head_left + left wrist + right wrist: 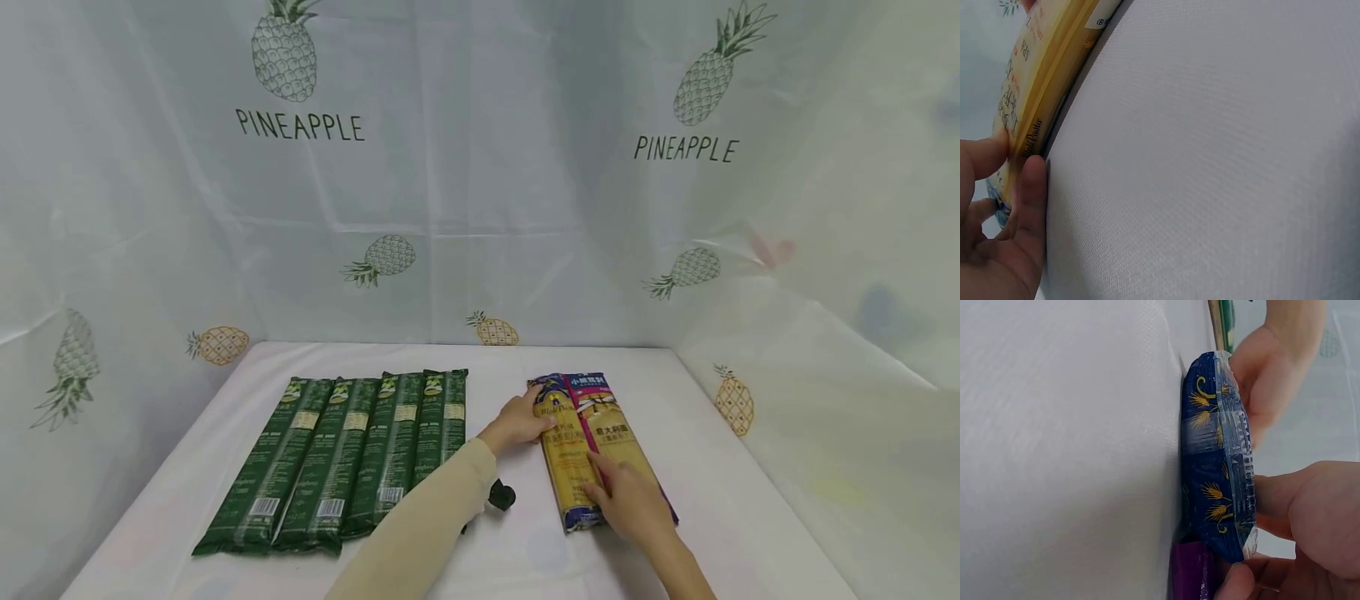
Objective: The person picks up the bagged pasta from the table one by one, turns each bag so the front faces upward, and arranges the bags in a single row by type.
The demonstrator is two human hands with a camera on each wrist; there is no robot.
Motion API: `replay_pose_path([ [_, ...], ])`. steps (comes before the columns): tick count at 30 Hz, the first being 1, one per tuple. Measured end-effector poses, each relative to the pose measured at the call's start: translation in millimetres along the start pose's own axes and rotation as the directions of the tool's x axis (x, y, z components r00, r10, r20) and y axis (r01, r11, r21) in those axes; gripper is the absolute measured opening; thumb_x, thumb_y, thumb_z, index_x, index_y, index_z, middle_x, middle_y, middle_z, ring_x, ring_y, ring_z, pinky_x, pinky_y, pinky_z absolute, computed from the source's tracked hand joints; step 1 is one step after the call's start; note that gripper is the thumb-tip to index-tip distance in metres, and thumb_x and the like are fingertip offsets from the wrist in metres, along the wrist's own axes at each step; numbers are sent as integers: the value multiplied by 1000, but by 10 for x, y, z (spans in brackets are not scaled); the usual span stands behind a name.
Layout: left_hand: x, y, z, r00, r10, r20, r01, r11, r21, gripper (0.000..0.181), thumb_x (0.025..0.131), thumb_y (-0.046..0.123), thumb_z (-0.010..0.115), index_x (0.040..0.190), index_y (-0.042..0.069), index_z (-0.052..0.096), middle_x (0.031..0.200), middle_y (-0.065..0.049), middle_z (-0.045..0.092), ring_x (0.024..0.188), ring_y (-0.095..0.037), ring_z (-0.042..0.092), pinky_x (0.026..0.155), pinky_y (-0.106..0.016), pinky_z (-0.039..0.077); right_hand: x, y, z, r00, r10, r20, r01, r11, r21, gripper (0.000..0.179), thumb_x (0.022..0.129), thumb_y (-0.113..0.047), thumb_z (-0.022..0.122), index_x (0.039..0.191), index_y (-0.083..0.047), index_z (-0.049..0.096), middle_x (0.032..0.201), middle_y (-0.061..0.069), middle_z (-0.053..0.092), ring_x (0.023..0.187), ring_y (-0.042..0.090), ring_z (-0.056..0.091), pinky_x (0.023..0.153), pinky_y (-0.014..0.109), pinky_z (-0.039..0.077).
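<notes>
A yellow spaghetti packet (567,457) with blue ends lies flat on the white table, its long side against a second, pink-and-yellow spaghetti packet (622,429). At its far left edge my left hand (519,419) grips it, the thumb (988,156) on the top face and a finger along the side. My right hand (633,498) holds the near right part, one finger lying near the seam between both packets. In the right wrist view the packet's blue end (1207,462) faces the camera, beside the purple end (1191,569) of the second packet.
Several green spaghetti packets (300,467) lie in a row on the left of the white table (517,550). My left sleeve (427,521) crosses in front of the rightmost one, with a black rounded item (502,496) beside it. A pineapple-print curtain (487,183) encloses the table.
</notes>
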State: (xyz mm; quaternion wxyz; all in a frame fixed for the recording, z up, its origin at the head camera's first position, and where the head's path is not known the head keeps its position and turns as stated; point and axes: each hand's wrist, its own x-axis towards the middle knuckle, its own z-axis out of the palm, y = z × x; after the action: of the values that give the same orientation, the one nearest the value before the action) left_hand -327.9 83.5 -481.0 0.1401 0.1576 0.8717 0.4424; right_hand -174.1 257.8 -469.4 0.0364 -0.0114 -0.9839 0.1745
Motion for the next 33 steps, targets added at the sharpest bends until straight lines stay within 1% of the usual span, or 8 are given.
replay_pose_path([
  [4,-19,0,-19,1000,3,16,-3,1000,23,73,106,31,66,168,16,32,154,-30,46,67,-13,63,81,-30,55,-10,7,6,1000,-2,10,1,1000,22,57,100,-32,76,149,-7,62,78,2,51,69,18,46,61,35,39],
  [9,14,-25,-34,999,-13,32,14,999,-39,76,106,33,67,170,17,28,149,-27,52,67,-14,66,84,-33,56,-27,22,-39,1000,5,18,-6,996,84,56,100,-31,76,148,-6,62,77,2,50,69,17,46,61,34,38],
  [14,55,-80,-96,995,-53,81,62,992,-110,83,106,37,67,172,24,18,118,-16,72,69,-14,69,94,-36,54,-41,20,-110,1000,9,15,-11,987,162,55,99,-31,78,146,-5,64,89,6,61,79,20,55,67,38,46],
  [19,7,-92,-248,986,-20,163,54,977,-205,86,108,35,64,173,22,10,95,-13,73,83,-21,72,93,-39,56,-59,-50,-157,1000,-9,-28,14,982,189,49,97,-25,80,141,-6,68,94,6,58,80,18,49,67,33,42],
  [22,-38,-114,-361,971,19,240,40,971,-238,83,110,34,60,173,19,7,106,-13,74,99,-24,72,96,-41,57,-74,-148,-167,999,-25,-35,33,971,237,42,97,-19,80,136,-8,72,87,0,59,75,14,49,62,28,41],
  [25,-102,-167,-513,955,66,288,-5,978,-207,77,111,35,58,172,17,15,121,-12,71,109,-25,71,100,-45,56,-90,-272,-157,998,-50,-23,54,949,312,36,96,-13,80,131,-11,75,85,-4,62,71,11,54,61,25,46],
  [29,-200,-262,-790,959,116,257,-86,989,-123,62,110,35,60,166,16,38,127,-11,67,110,-28,71,95,-47,58,-112,-429,-103,997,-83,-3,78,923,377,34,95,-12,81,128,-12,75,85,-4,66,68,10,57,61,25,49],
  [33,-304,-367,-1116,977,129,168,-125,992,-30,51,111,36,59,159,21,50,129,-9,64,110,-31,69,87,-46,59,-142,-556,-1,991,-132,17,113,905,410,41,94,-15,82,133,-8,71,89,-2,67,69,11,58,61,24,50],
])
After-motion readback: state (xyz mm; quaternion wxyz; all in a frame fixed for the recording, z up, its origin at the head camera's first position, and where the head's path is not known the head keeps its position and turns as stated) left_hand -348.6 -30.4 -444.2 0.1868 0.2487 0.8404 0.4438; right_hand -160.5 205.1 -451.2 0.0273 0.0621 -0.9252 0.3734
